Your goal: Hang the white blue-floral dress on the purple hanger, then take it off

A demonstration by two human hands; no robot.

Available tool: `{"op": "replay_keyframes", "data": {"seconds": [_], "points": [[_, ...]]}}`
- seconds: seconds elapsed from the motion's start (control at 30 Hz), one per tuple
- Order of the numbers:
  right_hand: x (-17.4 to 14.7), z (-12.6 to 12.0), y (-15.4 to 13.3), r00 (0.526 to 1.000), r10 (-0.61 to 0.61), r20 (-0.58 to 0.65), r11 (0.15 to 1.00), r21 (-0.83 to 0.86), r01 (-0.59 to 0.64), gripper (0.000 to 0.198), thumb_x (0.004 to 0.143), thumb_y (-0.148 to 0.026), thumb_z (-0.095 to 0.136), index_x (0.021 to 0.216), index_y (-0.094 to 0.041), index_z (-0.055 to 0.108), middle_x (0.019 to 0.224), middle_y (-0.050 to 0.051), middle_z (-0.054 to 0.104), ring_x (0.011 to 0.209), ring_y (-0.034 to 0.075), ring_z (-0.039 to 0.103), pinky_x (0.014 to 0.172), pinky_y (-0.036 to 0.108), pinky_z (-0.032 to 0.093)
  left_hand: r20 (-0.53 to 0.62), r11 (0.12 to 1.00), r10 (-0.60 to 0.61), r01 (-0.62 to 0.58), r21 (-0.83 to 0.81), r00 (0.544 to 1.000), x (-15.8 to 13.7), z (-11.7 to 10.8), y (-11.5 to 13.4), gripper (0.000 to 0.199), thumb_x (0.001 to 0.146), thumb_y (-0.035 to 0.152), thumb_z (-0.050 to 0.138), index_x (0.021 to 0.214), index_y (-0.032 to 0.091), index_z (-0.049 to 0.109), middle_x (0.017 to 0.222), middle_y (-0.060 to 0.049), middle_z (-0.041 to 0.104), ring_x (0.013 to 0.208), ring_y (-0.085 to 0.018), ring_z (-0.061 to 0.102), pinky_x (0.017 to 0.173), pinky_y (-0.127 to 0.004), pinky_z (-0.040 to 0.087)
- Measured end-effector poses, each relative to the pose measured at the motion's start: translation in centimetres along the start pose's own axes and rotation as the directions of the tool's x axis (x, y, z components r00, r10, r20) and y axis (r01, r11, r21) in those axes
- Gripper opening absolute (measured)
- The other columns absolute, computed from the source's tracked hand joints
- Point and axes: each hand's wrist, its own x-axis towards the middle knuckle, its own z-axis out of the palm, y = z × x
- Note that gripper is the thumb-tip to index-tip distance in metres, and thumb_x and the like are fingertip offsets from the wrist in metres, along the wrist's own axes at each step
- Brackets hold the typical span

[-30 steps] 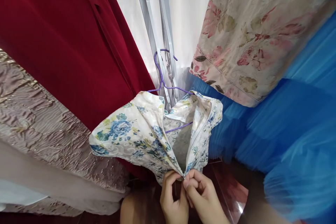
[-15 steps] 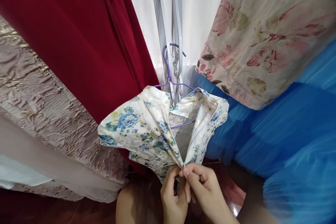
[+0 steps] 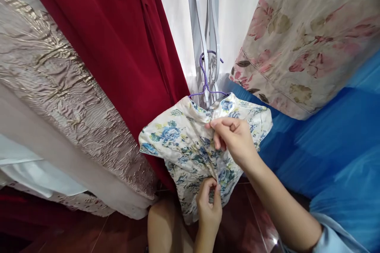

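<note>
1. Subject: white floral blouse [image 3: 190, 150], blue-flowered, with short sleeves and a stand-up collar. It hangs at the centre of the view on a purple hanger [image 3: 205, 83], in front of the person.
2. Orientation: the long axis runs from the collar at the top down to the hem, leaning slightly to the left of the view toward the bottom. The collar points up and away from the person. The side with the centre opening faces the camera; the opening's edges lie together from the collar down to the lower hand.
3. Right hand [image 3: 237, 140]: reaches in from the right; thumb and index finger are pinched at the top of the opening, just below the collar. The other fingers are loosely curled. The small part between the fingertips is hidden.
4. Left hand [image 3: 209, 207]: below the right, thumb and fingertips closed on the fabric along the lower part of the opening, with a gap showing inside the curled fingers.
5. Hanger: its hook stands above the collar, beside glossy pale strips [image 3: 215, 31]; whether it is hooked on them cannot be told.
6. Surroundings: red cloth [image 3: 118, 55] and textured gold-pink fabric [image 3: 89, 122] to the left; a beige floral garment [image 3: 297, 43] and blue tulle [image 3: 299, 142] to the right; dark red tiled floor [image 3: 237, 221] below.
</note>
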Motion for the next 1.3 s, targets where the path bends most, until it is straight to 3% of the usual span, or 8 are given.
{"op": "replay_keyframes", "data": {"seconds": [0.13, 0.3, 0.5, 0.7, 0.97, 1.17, 1.3], "points": [[1.2, 0.5, -1.2, 0.992, -0.091, -0.089, 0.996, -0.019, 0.090, 0.032, 0.091, -0.038, 0.053, 0.077, -0.016, 0.071, 0.040, -0.005, 0.051, 0.035, 0.008, 0.038, 0.039, 0.021, 0.030, 0.030, 0.995, -0.072, 0.074, -0.063, 0.997, -1.4, 0.9, -0.4, 0.012, 0.097, 0.027, 0.055, 0.094, 0.017, 0.061, 0.083, -0.005, 0.060, 0.080, -0.017, 0.061, 0.075, -0.024, 0.052], [0.3, 0.6, -0.9, 0.987, -0.107, -0.122, 0.994, -0.027, 0.104, 0.028, 0.090, -0.032, 0.054, 0.069, -0.019, 0.065, 0.041, -0.005, 0.050, 0.036, 0.008, 0.040, 0.042, 0.022, 0.032, 0.045, 0.993, -0.076, 0.080, -0.090, 0.996, -1.1, 0.2, 0.6, 0.012, 0.096, 0.027, 0.057, 0.090, 0.017, 0.061, 0.083, -0.004, 0.061, 0.079, -0.016, 0.061, 0.075, -0.024, 0.052], [0.4, -0.6, 1.7, 0.991, -0.053, -0.120, 0.995, -0.096, 0.041, 0.035, 0.089, -0.044, 0.064, 0.067, -0.017, 0.062, 0.042, -0.004, 0.054, 0.039, 0.009, 0.042, 0.045, 0.023, 0.033, 0.094, 0.997, -0.063, 0.066, -0.030, 0.994, -0.8, -0.5, 1.1, 0.014, 0.098, 0.028, 0.055, 0.092, 0.017, 0.060, 0.082, -0.004, 0.061, 0.078, -0.016, 0.061, 0.074, -0.024, 0.051], [1.4, -0.9, 1.9, 0.992, 0.005, -0.126, 0.974, -0.222, -0.033, 0.033, 0.083, -0.048, 0.070, 0.077, -0.016, 0.066, 0.046, -0.001, 0.060, 0.041, 0.012, 0.050, 0.047, 0.024, 0.037, 0.068, 0.998, -0.051, 0.054, -0.041, 0.996, -1.9, -0.4, 1.0, 0.013, 0.099, 0.028, 0.054, 0.093, 0.017, 0.059, 0.084, -0.005, 0.061, 0.079, -0.016, 0.061, 0.075, -0.024, 0.052], [2.0, -1.0, 2.5, 0.972, -0.180, -0.151, 0.831, -0.553, 0.068, 0.023, 0.086, -0.040, 0.066, 0.095, -0.019, 0.066, 0.059, 0.000, 0.065, 0.053, 0.015, 0.056, 0.053, 0.025, 0.034, 0.060, 1.000, -0.007, 0.006, 0.012, 0.998, -1.4, -0.7, 1.1, 0.012, 0.098, 0.026, 0.054, 0.092, 0.017, 0.060, 0.082, -0.004, 0.061, 0.079, -0.016, 0.061, 0.075, -0.024, 0.052], [2.3, -0.7, 1.8, 0.968, -0.221, -0.116, 0.737, -0.671, 0.088, 0.014, 0.087, -0.034, 0.062, 0.088, -0.020, 0.067, 0.060, -0.001, 0.064, 0.056, 0.016, 0.055, 0.056, 0.026, 0.029, 0.037, 0.999, -0.014, 0.012, 0.041, 0.999, -1.6, -0.2, 1.3, 0.014, 0.098, 0.027, 0.054, 0.090, 0.017, 0.060, 0.083, -0.004, 0.061, 0.079, -0.016, 0.061, 0.076, -0.024, 0.052], [2.2, -1.0, 1.3, 0.971, -0.236, -0.041, 0.721, -0.678, 0.146, 0.021, 0.086, -0.029, 0.059, 0.104, -0.021, 0.064, 0.060, -0.004, 0.061, 0.054, 0.015, 0.053, 0.056, 0.027, 0.030, 0.023, 0.999, -0.045, 0.045, 0.017, 0.999, -1.7, 0.2, 1.4, 0.015, 0.098, 0.030, 0.055, 0.090, 0.018, 0.061, 0.082, -0.003, 0.061, 0.078, -0.016, 0.061, 0.075, -0.024, 0.051]]}}
